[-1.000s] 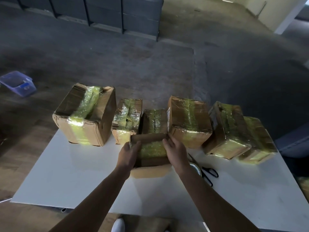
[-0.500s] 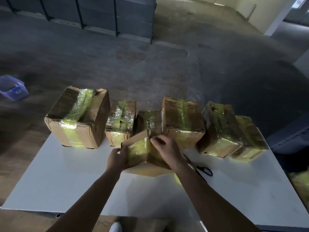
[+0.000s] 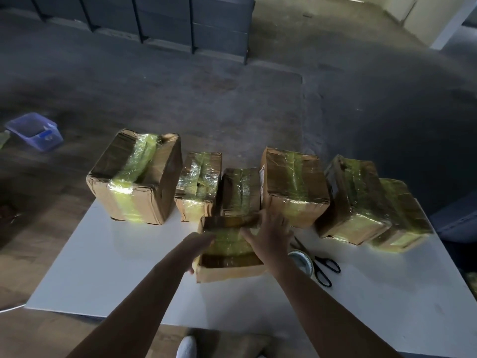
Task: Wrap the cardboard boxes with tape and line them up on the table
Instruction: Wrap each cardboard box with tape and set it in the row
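Note:
A small cardboard box (image 3: pixel 229 270) banded with yellow-green tape lies flat on the white table (image 3: pixel 103 267), just in front of the row. My left hand (image 3: pixel 200 245) grips its left edge, fingers on top and thumb low at the side. My right hand (image 3: pixel 269 235) presses on its top right with straight, spread fingers reaching the far edge. Behind it stand several taped boxes side by side: a large box (image 3: pixel 134 182) at the left, two small ones (image 3: pixel 198 187) (image 3: pixel 241 192), a taller one (image 3: pixel 294 187), and two leaning ones (image 3: pixel 356 200) (image 3: pixel 402 215) at the right.
A tape roll (image 3: pixel 303 262) and black scissors (image 3: pixel 325 267) lie on the table just right of my right wrist. A blue plastic bin (image 3: pixel 34 131) sits on the floor at the left. Dark shelving (image 3: pixel 180 21) stands far behind.
The small box, tilted up on an edge between my hands half a second ago, now lies flat on the table. My right hand has slid onto its top.

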The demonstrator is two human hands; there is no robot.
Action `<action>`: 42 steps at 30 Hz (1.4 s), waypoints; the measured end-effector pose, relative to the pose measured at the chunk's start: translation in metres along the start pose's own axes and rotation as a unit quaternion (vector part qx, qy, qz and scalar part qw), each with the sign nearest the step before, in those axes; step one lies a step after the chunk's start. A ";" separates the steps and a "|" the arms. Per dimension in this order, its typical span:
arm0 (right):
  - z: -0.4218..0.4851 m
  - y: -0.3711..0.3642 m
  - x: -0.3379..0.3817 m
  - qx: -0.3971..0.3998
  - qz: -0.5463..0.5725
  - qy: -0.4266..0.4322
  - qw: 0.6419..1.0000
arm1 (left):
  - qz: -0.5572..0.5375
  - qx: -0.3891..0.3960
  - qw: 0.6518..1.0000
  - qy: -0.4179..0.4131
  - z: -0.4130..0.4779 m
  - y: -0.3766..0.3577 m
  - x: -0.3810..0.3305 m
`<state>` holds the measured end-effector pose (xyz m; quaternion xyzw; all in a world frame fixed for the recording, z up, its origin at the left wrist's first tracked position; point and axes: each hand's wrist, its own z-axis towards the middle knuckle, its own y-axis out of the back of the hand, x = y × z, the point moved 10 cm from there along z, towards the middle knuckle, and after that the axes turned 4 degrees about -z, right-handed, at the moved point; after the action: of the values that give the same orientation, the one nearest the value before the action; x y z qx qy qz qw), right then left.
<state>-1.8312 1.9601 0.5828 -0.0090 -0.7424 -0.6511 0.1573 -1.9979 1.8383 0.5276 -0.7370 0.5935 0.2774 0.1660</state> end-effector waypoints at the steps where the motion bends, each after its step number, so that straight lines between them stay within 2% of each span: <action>1: 0.001 -0.007 -0.005 0.031 0.006 -0.009 0.999 | -0.020 -0.009 1.000 0.008 0.002 0.001 0.007; 3: -0.001 -0.027 -0.016 0.108 0.099 -0.054 0.988 | -0.065 -0.039 0.997 0.008 0.007 0.001 0.014; 5: -0.005 -0.043 -0.027 0.145 0.161 -0.102 0.971 | -0.065 -0.086 0.994 -0.026 0.012 0.004 0.013; 8: -0.005 -0.048 -0.036 0.146 0.138 -0.126 0.971 | -0.043 -0.150 0.986 -0.051 0.016 0.007 0.013; 11: -0.003 -0.056 -0.036 0.177 0.147 -0.134 0.964 | -0.049 -0.169 0.983 -0.047 0.021 0.008 0.017; 15: 0.003 -0.055 -0.031 0.172 0.109 -0.117 0.972 | -0.041 -0.188 0.981 -0.038 0.031 0.011 0.020; 21: 0.010 -0.056 -0.029 0.183 0.117 -0.085 0.972 | 0.073 -0.242 0.967 -0.043 0.029 0.020 0.014; 26: 0.002 -0.052 -0.041 0.256 0.199 -0.107 0.940 | 0.191 -0.235 0.947 -0.109 0.019 0.020 -0.001; 28: 0.001 -0.038 -0.045 0.232 0.266 -0.117 0.928 | 0.218 -0.234 0.935 -0.150 0.006 0.018 -0.018; 31: 0.005 -0.007 -0.039 0.190 0.317 -0.080 0.926 | 0.220 -0.243 0.923 -0.201 -0.017 0.018 -0.051; 33: 0.008 0.022 -0.041 0.140 0.333 -0.070 0.930 | 0.216 -0.222 0.922 -0.233 -0.032 0.012 -0.073; 35: 0.004 0.045 -0.046 0.107 0.376 -0.071 0.918 | 0.205 -0.184 0.923 -0.267 -0.045 0.003 -0.092; 37: -0.001 0.066 -0.051 0.079 0.414 -0.074 0.904 | 0.148 -0.111 0.930 -0.317 -0.057 -0.008 -0.112; 39: -0.005 0.090 -0.062 0.022 0.435 -0.092 0.895 | 0.058 -0.029 0.919 -0.388 -0.076 -0.021 -0.136; 40: -0.007 0.102 -0.071 -0.014 0.441 -0.108 0.891 | 0.026 -0.017 0.907 -0.420 -0.084 -0.026 -0.147; 42: -0.012 0.122 -0.088 -0.083 0.444 -0.135 0.882 | -0.009 -0.056 0.882 -0.468 -0.100 -0.027 -0.162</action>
<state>-1.7182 1.9835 0.6801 -0.4386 -0.6181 -0.5645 0.3271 -1.9731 1.9143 0.7029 -0.5349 0.4236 0.6215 0.3849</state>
